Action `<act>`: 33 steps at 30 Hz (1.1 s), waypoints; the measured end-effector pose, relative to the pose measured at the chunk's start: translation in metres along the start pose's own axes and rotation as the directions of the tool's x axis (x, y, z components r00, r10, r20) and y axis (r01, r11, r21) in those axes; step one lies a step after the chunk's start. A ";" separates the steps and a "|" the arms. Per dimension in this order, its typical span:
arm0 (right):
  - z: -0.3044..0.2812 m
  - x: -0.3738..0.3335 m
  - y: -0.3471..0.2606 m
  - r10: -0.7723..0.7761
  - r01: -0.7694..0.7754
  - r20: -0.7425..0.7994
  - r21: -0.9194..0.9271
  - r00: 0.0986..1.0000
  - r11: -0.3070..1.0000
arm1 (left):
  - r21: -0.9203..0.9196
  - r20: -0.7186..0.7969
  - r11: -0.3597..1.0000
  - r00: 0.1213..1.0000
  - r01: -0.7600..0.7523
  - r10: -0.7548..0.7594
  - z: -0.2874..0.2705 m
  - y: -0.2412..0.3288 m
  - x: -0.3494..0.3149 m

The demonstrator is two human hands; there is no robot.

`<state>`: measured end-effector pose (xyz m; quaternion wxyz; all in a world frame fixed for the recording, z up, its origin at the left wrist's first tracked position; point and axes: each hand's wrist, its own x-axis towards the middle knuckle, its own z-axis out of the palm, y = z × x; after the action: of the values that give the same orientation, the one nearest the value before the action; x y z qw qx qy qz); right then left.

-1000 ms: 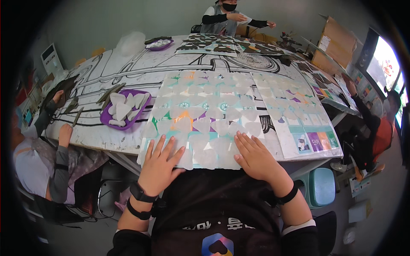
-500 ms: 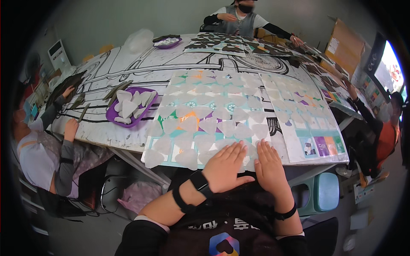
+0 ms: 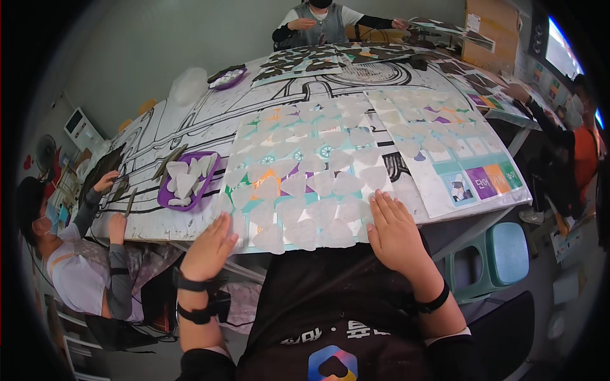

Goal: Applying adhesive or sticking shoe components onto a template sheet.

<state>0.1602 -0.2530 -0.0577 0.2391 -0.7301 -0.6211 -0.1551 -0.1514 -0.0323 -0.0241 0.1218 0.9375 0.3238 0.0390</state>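
A printed sheet (image 3: 262,173) lies at the table's near edge, covered in rows of thin whitish petal-shaped pieces (image 3: 268,220). My left hand (image 3: 211,246) rests at its near left corner, fingers together and stretched out. At the near right corner my right hand (image 3: 393,232) lies flat with straight fingers, touching the outermost pieces. Neither hand holds anything that I can see. Right of this sheet is a second printed sheet (image 3: 438,213), its far part covered with similar pale pieces. A purple basket (image 3: 204,190) left of my sheet holds a pile of whitish, rounded-triangular pieces.
Grey-green strips (image 3: 167,163) lie beside the basket. Across the table, one person handles sheets with dark pieces (image 3: 305,58). Others sit at left and right. A second purple basket (image 3: 236,79) and a clear bag (image 3: 187,87) stand far left. A teal stool (image 3: 508,254) stands at right.
My left hand has moved left from the sheet's near right part to its left corner. The right hand stays near the right corner. The view has shifted slightly.
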 end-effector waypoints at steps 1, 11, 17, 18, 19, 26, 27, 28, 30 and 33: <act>0.000 -0.001 0.000 0.000 0.000 -0.004 -0.007 1.000 1.000 | -0.036 -0.019 0.999 0.999 -0.040 0.039 -0.012 0.008 0.009; 0.000 -0.004 0.000 -0.002 0.002 -0.013 -0.022 1.000 1.000 | 0.334 0.375 0.774 0.830 -0.537 0.414 -0.010 -0.034 0.094; -0.001 -0.004 0.004 -0.023 0.023 -0.013 -0.006 1.000 1.000 | 0.355 0.314 0.890 0.933 -0.288 0.177 0.007 -0.008 0.134; -0.001 -0.004 0.005 -0.018 0.018 -0.013 -0.006 1.000 1.000 | 0.355 0.317 0.888 0.931 -0.292 0.179 0.013 -0.008 0.139; -0.001 -0.003 0.004 -0.020 0.020 -0.023 0.000 1.000 1.000 | 0.400 0.205 0.883 0.963 -0.247 0.176 0.021 -0.014 0.146; 0.004 -0.006 0.006 -0.016 0.018 -0.056 0.034 0.998 0.999 | 0.276 0.172 0.941 0.973 -0.195 0.151 0.024 0.007 0.157; 0.003 -0.006 0.006 -0.009 0.011 -0.058 0.035 0.998 0.999 | 0.252 0.124 0.953 0.983 -0.167 0.139 0.028 0.018 0.154; 0.003 -0.007 0.006 -0.011 0.013 -0.064 0.038 0.998 0.999 | 0.226 0.076 0.964 0.989 -0.139 0.125 0.031 0.024 0.152; 0.003 -0.008 0.005 -0.008 0.011 -0.070 0.042 0.998 0.999 | 0.247 0.118 0.962 0.989 -0.120 0.094 0.026 0.028 0.164; 0.004 -0.007 0.005 -0.006 0.008 -0.065 0.037 0.998 0.999 | 0.202 0.109 0.925 0.946 -0.321 0.304 0.028 0.038 0.180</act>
<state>0.1632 -0.2575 -0.0651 0.2721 -0.7179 -0.6183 -0.1683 0.0169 0.0438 -0.0423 0.0231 0.9855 0.1677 -0.0132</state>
